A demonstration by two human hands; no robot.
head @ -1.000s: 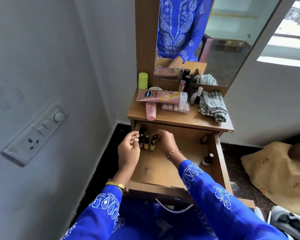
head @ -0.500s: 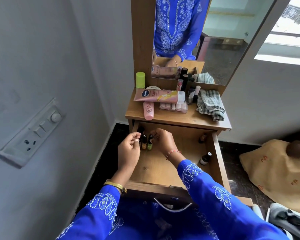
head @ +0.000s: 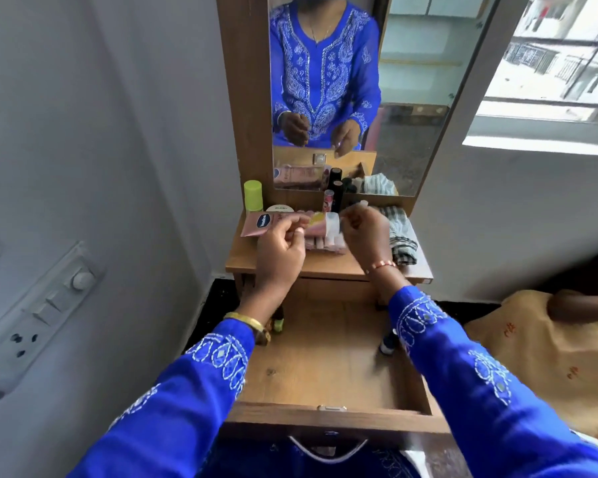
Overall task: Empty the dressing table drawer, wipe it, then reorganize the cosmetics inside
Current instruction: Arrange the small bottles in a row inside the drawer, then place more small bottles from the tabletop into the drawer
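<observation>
The wooden drawer (head: 325, 370) stands pulled out below the dressing table top (head: 325, 267). A few small bottles stand at its back left (head: 278, 324), partly hidden by my left wrist, and a dark bottle (head: 387, 343) stands by its right wall. Both hands are raised over the table top. My left hand (head: 283, 243), fingers loosely curled, hovers at a pink tube (head: 259, 224). Next to the tube's white cap is my right hand (head: 366, 232), also loosely curled. Neither hand visibly holds anything.
On the top are a green-capped stick (head: 253, 194), a round compact (head: 280, 208), dark lipstick tubes (head: 335, 191), a clear box (head: 325, 244) and a striped cloth (head: 401, 236). A mirror (head: 325, 81) rises behind. A switch panel (head: 32, 315) is on the left wall; a tan cushion (head: 549, 357) lies right.
Both hands have left the small bottles at the drawer's back left and risen to the table top, above the pink tube. The view has tilted upward.
</observation>
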